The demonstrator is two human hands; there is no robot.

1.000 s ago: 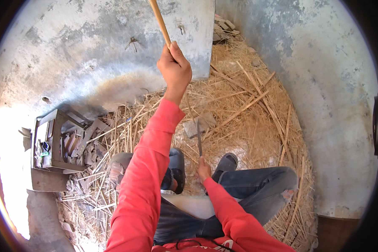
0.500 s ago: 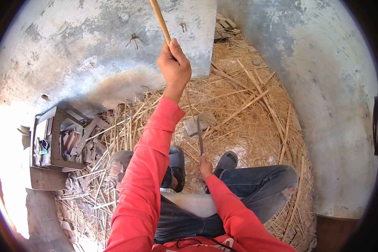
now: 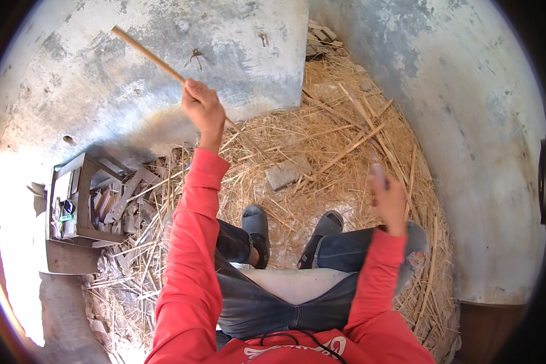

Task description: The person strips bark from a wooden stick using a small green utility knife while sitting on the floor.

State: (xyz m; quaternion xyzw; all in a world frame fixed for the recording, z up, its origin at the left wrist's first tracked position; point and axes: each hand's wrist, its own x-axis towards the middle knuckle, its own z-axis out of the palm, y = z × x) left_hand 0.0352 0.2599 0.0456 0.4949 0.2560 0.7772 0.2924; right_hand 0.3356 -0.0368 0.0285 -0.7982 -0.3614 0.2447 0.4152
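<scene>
My left hand is closed around a long wooden stick, held slantwise. One end points up and left before the wall; the thinner other end runs down right over the straw. Raised out to the right, above my knee, my right hand grips a long knife by its handle. The blade is smeared by motion against the straw, so its edge cannot be made out. Knife and stick are well apart. A small grey block lies on the floor beyond my feet.
Straw and split wood strips litter the floor. A wooden frame cabinet with scraps stands at left. Worn plastered walls rise ahead and right. My dark shoes are on the floor; a pale surface shows between my thighs.
My right hand has swung the knife up and right, away from the stick. My left hand has moved left and lower, tilting the stick further left. My knees and feet have shifted.
</scene>
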